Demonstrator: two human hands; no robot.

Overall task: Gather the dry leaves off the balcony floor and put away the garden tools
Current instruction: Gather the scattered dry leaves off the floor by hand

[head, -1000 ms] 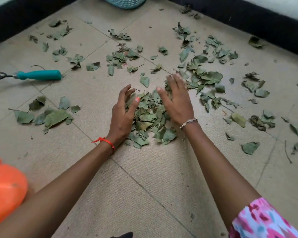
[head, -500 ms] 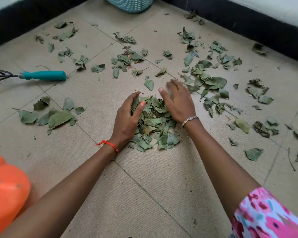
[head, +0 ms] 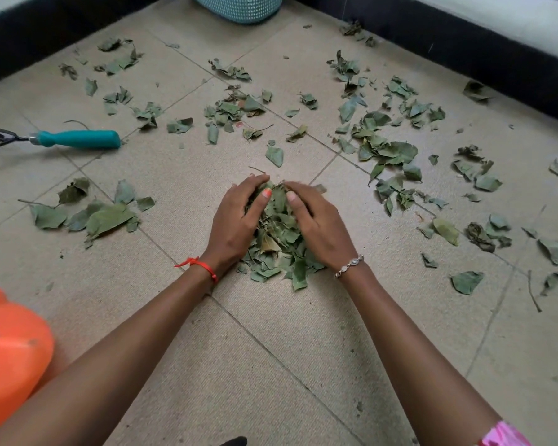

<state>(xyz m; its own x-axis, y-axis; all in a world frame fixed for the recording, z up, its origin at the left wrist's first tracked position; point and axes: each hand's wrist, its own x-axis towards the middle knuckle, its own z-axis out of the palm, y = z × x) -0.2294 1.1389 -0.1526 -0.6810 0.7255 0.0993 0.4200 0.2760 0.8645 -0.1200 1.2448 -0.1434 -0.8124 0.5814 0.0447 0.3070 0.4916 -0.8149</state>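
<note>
A heap of dry green leaves [head: 279,235] lies on the beige tiled floor in the middle of the view. My left hand [head: 237,222] cups its left side and my right hand [head: 318,225] cups its right side, fingers curled round the leaves and nearly meeting at the far end. Loose leaves [head: 384,149] are scattered over the floor to the right, behind and to the left [head: 92,215]. A hand rake with a teal handle [head: 78,139] lies on the floor at the far left, its dark prongs at the frame edge.
A teal woven basket [head: 237,8] stands at the back by the dark skirting of the wall. An orange plastic container [head: 8,355] sits at the lower left beside my left forearm. Bare tiles lie in front of the heap.
Both hands have drawn together, pressing the spread leaves into a tighter heap, and the fingers have curled round it.
</note>
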